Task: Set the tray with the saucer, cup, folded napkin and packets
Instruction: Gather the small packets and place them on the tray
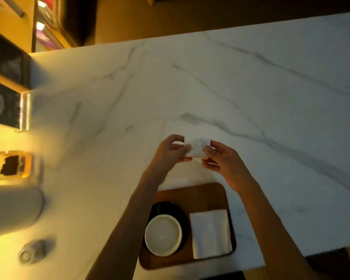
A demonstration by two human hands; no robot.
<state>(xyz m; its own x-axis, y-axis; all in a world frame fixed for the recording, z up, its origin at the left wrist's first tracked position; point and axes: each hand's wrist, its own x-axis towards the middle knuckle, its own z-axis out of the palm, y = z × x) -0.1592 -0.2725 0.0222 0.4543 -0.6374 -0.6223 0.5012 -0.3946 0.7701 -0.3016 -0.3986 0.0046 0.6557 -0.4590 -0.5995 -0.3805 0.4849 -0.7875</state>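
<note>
Packets (197,148) pinched between left hand (170,152) and right hand (222,160)

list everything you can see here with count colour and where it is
counter: one, white marble with grey veins, fills most of the view
tray: one, brown wood, near edge of the counter
saucer: one, black, left part of the tray
cup: one, white, on the saucer
napkin: one, white, folded, right part of the tray
packets: count unclear, white with print, held above the counter beyond the tray
jar: one, clear with dark contents, far left, blurred
cylinder: one, pale, far left, blurred
round metal thing: one, grey, lower left, blurred
left hand: pinches the packets' left end
right hand: pinches the packets' right end
</note>
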